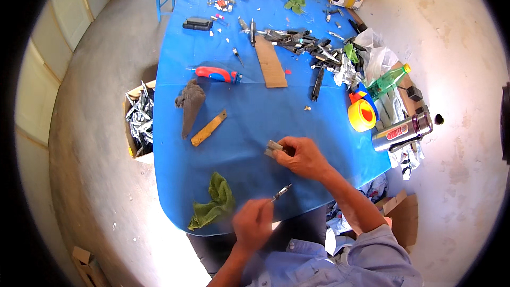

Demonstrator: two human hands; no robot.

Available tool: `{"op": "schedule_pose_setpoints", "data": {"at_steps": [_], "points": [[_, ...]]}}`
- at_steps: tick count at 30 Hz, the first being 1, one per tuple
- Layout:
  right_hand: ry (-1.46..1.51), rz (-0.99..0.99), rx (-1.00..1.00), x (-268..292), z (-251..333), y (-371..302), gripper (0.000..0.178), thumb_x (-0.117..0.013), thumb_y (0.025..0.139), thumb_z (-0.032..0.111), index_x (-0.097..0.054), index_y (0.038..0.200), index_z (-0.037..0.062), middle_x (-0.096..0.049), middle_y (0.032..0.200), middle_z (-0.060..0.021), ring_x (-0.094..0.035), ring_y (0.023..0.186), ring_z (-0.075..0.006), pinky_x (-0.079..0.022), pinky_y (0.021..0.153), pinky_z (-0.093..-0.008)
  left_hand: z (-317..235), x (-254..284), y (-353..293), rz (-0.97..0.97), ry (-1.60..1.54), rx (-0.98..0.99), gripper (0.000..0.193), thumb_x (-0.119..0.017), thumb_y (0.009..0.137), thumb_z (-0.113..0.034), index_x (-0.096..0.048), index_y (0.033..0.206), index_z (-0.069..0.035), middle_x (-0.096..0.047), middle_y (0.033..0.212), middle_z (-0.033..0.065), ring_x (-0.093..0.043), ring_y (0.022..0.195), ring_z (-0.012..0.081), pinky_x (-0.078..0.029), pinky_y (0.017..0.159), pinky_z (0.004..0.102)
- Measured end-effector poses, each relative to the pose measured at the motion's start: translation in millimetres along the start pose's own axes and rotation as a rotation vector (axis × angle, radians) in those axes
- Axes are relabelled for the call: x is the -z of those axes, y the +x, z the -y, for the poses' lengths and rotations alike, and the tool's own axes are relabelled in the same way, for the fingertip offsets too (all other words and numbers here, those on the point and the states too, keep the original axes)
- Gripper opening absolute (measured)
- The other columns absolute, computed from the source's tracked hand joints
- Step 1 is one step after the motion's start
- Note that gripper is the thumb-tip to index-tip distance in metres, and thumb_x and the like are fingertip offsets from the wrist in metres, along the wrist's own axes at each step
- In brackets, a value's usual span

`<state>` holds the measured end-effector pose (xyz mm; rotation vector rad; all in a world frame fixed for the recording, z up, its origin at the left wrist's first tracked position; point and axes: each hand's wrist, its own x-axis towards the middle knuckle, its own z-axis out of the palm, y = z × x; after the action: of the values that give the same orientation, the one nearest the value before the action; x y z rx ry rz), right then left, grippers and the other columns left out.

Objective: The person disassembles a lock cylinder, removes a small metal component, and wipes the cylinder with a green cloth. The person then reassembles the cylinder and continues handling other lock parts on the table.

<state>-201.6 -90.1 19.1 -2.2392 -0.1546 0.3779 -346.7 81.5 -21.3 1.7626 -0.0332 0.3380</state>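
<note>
— What have you got?

— My right hand (302, 157) pinches a small grey part (273, 148) just above the worktop (249, 122); my left hand (253, 225) is closed on a thin tool (281, 192). The part looks light, stiff, probably metal, so I take it by its end.

— Room to move?

— Bare blue around both hands. The green rag (214, 202) lies to my left, the worktop's edge close to me.
</note>
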Motion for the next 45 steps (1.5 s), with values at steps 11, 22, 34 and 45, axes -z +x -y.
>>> {"op": "schedule_pose_setpoints", "data": {"at_steps": [11, 22, 34, 45], "points": [[0.326, 0.104, -0.086, 13.0, 23.4, 19.3, 0.034, -0.059, 0.098, 0.036, -0.070, 0.102, 0.0042, -0.062, 0.081, 0.0007, -0.055, 0.074, -0.0063, -0.044, 0.064, -0.0239, -6.5, 4.6, 1.8, 0.000, 0.008, -0.001, 0.003, -0.068, 0.090, -0.002, -0.069, 0.091, 0.000, -0.063, 0.072, 0.0104, -0.059, 0.060, 0.0201, -0.045, 0.056, 0.0297], [0.478, 0.030, -0.065, 77.8, 32.7, 41.5, 0.046, -0.055, 0.099, 0.051, -0.068, 0.100, 0.0078, -0.066, 0.082, -0.0013, -0.059, 0.071, -0.0091, -0.045, 0.061, -0.0235, 0.7, -1.1, -1.4, 0.002, 0.073, -0.078, 0.006, -0.065, 0.092, -0.004, -0.068, 0.092, 0.000, -0.064, 0.072, 0.0091, -0.058, 0.060, 0.0171, -0.045, 0.056, 0.0297], [0.670, -0.355, -0.039, 56.7, -26.4, -15.1, 0.032, -0.062, 0.098, 0.028, -0.067, 0.115, 0.0022, -0.071, 0.098, -0.0048, -0.063, 0.079, -0.0131, -0.051, 0.068, -0.0283, 2.0, -3.4, -8.0, -0.005, 0.093, 0.020, 0.014, -0.062, 0.097, -0.010, -0.068, 0.093, 0.002, -0.066, 0.071, 0.0061, -0.058, 0.057, 0.0108, -0.044, 0.053, 0.0265], [0.071, -0.747, 0.136, 24.9, -108.6, -129.3, 0.016, -0.068, 0.091, 0.012, -0.070, 0.105, 0.0027, -0.071, 0.086, -0.0121, -0.068, 0.072, -0.0183, -0.052, 0.065, -0.0308, -12.1, -19.8, -9.6, -0.009, 0.095, 0.195, 0.020, -0.060, 0.098, -0.017, -0.068, 0.096, 0.001, -0.064, 0.073, 0.0039, -0.056, 0.061, 0.0092, -0.045, 0.057, 0.0264]]}}
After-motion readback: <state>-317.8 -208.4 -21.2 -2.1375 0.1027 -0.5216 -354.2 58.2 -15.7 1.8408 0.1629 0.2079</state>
